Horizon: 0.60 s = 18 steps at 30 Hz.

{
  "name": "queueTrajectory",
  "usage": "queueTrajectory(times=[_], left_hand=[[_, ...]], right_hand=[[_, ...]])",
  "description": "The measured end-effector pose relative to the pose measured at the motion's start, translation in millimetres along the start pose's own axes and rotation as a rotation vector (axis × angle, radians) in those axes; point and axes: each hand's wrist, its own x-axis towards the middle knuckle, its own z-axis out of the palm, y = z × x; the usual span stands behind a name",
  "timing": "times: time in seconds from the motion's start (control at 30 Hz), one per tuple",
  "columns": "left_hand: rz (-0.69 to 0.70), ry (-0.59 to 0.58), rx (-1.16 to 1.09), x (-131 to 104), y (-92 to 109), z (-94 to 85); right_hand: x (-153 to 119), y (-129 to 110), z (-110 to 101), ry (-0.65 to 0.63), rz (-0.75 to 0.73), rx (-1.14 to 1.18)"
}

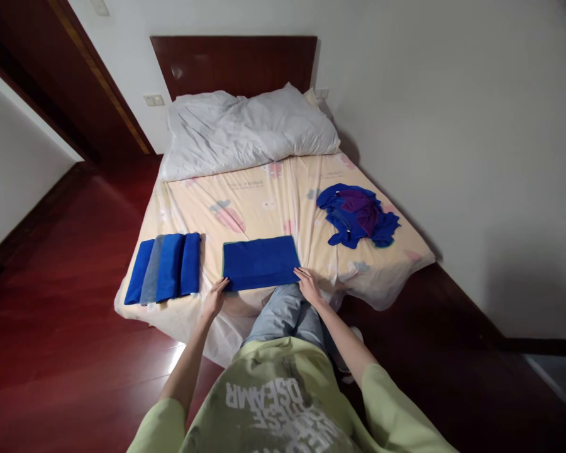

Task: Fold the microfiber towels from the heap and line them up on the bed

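Note:
A blue towel (261, 261) with a green edge lies flat in a rectangle at the front of the bed. My left hand (214, 298) pinches its near left corner, and my right hand (307, 284) has hold of the near right corner. Left of it rest several folded towels (170, 267), blue with one grey, overlapping side by side. To the right is a crumpled heap of blue cloths (344, 217), with a purple cloth (362, 211) on top.
The bed (188, 211) has a cream sheet with strawberry prints. A white quilt (249, 129) is bunched against the dark wooden headboard (236, 63). A wall (476, 157) runs along the right, and reddish wooden floor (66, 302) lies to the left.

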Motion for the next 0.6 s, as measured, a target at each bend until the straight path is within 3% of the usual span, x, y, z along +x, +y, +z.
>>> queueTrajectory(times=[0.1,0.3,0.6], left_hand=[[-0.107,0.102,-0.092,6,1,1.3],[-0.23,0.176,-0.09,15,1,-10.3],[-0.142,0.146,-0.073,20,-4,-14.8]], right_hand=[[5,-2,-1,0.094,0.095,0.074],[11,5,-4,0.16,0.098,0.162],[15,25,7,0.193,0.159,0.275]])
